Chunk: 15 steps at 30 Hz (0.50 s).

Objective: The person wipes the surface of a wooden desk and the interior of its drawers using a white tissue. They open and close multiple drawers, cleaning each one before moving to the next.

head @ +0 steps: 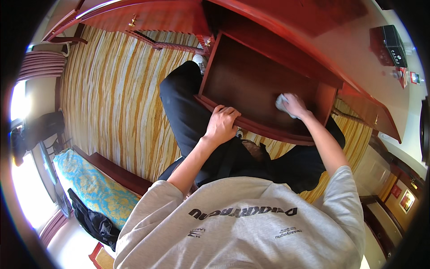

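A reddish-brown wooden drawer (pixel 248 70) stands pulled out of the desk in front of me, over my parted knees. My left hand (pixel 222 122) grips the top of the drawer's front panel (pixel 262 129) near its left end, fingers curled over the edge. Inside the drawer, toward its right side, my right hand (pixel 295 105) holds a pale cloth (pixel 283 103) against the dark bottom board. The hand and cloth are slightly blurred. Nothing else shows in the drawer.
Above the drawer spans the glossy desktop (pixel 336 37), with a black box (pixel 391 47) bearing writing at its far right. Striped carpet (pixel 117 101) covers the floor. A bed with a blue floral cover (pixel 97 185) stands at lower left, a black garment (pixel 90 218) on it.
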Tool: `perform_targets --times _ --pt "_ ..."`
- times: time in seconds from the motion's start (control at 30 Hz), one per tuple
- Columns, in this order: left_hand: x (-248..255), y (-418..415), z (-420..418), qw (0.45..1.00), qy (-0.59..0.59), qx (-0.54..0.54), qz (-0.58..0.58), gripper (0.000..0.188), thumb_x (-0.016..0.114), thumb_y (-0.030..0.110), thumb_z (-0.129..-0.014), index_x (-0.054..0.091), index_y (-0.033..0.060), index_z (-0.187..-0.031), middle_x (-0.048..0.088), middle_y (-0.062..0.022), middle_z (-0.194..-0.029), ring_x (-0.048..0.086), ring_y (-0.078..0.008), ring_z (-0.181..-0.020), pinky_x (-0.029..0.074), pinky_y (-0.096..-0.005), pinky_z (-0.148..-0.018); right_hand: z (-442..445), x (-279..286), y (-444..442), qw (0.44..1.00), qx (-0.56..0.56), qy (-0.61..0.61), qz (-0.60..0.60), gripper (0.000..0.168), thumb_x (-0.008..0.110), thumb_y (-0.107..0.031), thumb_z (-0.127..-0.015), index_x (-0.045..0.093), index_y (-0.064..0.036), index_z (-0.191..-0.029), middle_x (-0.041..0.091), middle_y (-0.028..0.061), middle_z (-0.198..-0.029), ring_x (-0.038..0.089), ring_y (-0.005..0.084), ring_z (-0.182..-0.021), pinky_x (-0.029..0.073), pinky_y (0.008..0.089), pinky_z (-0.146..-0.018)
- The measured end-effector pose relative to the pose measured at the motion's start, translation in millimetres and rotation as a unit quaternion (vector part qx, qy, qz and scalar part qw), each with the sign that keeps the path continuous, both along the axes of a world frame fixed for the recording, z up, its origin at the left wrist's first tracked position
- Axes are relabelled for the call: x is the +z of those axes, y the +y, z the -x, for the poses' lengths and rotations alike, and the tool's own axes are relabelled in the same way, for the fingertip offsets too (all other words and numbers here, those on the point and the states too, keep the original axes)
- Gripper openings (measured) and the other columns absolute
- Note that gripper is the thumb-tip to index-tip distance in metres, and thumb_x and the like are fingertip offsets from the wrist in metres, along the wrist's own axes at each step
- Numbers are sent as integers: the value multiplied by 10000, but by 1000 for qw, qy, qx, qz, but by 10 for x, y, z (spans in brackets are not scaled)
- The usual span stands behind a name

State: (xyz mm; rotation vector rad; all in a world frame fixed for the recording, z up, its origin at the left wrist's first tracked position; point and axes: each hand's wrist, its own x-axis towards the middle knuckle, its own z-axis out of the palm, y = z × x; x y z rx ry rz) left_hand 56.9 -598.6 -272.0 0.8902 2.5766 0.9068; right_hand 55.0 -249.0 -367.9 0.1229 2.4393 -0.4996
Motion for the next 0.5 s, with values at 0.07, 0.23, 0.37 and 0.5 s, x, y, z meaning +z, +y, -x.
perform_targets --times 0.07,0.23,0.37,0.5 --pt "-31 -5 12 1000 -6 3 -4 347 658 76 -659 686 49 -1004 685 -109 -1026 638 -281 -1010 424 -419 -1015 220 -210 -363 943 -22 330 37 191 572 -174 -900 632 -59 -1040 651 170 -1115 628 397 -1022 519 487 -825" --pt "-15 17 91 1000 -22 5 0 357 656 72 -654 688 55 -1008 683 -109 -1022 637 -266 -1030 413 -406 -1022 695 -576 -1473 949 -67 256 171 200 637 -169 -871 678 -57 -1030 684 189 -966 666 373 -913 535 455 -794" --pt "-75 -13 93 999 -39 15 -2 366 657 64 -660 688 52 -1024 676 -103 -1045 627 -256 -1064 408 -400 -1020 657 -558 -2155 975 123 104 151 280 657 -153 -815 680 -80 -1084 697 225 -1012 679 382 -973 540 475 -851" --pt "-53 -1 160 998 -47 28 -23 366 650 56 -660 685 42 -1024 667 -96 -1059 620 -255 -1064 412 -400 -1004 1025 -654 -2109 978 148 136 59 154 666 -153 -788 719 -65 -903 708 205 -899 698 363 -891 553 480 -807"
